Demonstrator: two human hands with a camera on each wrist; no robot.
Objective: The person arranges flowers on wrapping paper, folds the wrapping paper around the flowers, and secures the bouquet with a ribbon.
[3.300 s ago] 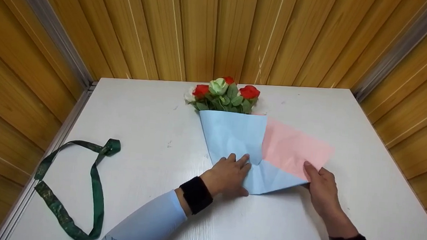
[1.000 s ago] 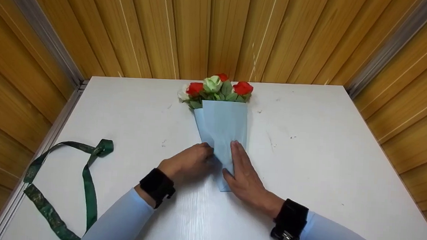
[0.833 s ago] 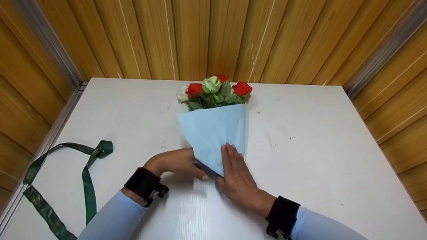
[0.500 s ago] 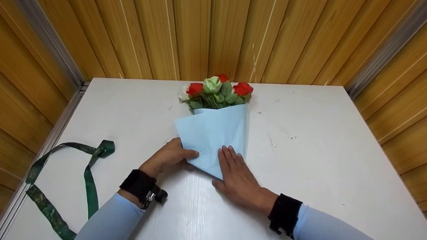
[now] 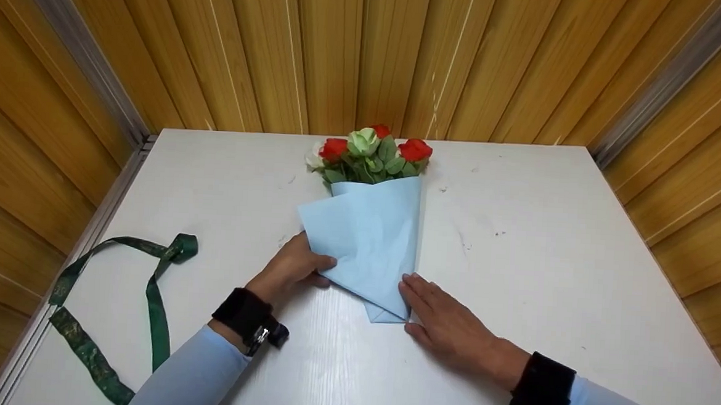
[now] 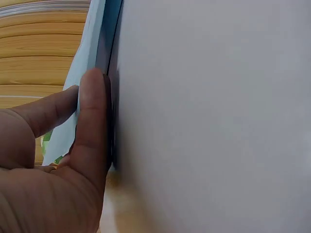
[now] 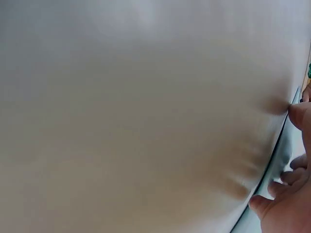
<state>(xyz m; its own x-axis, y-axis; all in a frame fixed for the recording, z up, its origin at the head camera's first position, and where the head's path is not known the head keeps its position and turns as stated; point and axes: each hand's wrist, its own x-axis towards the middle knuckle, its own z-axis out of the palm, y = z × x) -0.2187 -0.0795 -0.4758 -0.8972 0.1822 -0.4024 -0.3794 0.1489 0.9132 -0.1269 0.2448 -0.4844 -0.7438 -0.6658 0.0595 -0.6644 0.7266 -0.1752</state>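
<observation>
Thumb and fingers of the left hand (image 5: 290, 264) pinch the lower-left edge of the blue paper (image 5: 371, 234), folded around the flowers (image 5: 363, 143) on the table (image 5: 549, 249). I note the right hand (image 5: 453, 326), fingers extended, has shifted from the paper's face to its right edge; the fold, I judge, now depends mainly on the left.

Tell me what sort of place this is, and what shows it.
Probably an indoor work booth: a flat white tabletop stands between yellow-brown wood-grain panel walls with grey metal corner strips, and red, white and pale-green flowers lie there in light-blue wrapping.
</observation>
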